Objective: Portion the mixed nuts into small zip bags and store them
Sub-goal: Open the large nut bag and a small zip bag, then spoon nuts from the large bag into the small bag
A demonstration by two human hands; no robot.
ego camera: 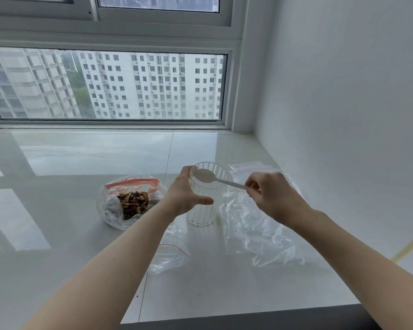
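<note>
A large clear zip bag (pixel 110 203) with a red seal lies open on the white sill, and mixed nuts (pixel 134 203) show inside it. To its right stands a clear ribbed plastic cup (pixel 204 210). My left hand (pixel 185 194) grips the cup's left side, thumb across its front. My right hand (pixel 271 196) pinches the handle of a white plastic spoon (pixel 206 175), whose empty bowl hovers over the cup's mouth. An empty small zip bag (pixel 171 254) with a red line lies under my left forearm. More clear bags (pixel 255 232) lie right of the cup.
The glossy white window sill (pixel 81 158) runs back to a big window (pixel 105 84). A white wall (pixel 343 115) closes the right side. The sill's dark front edge (pixel 248 317) is near me.
</note>
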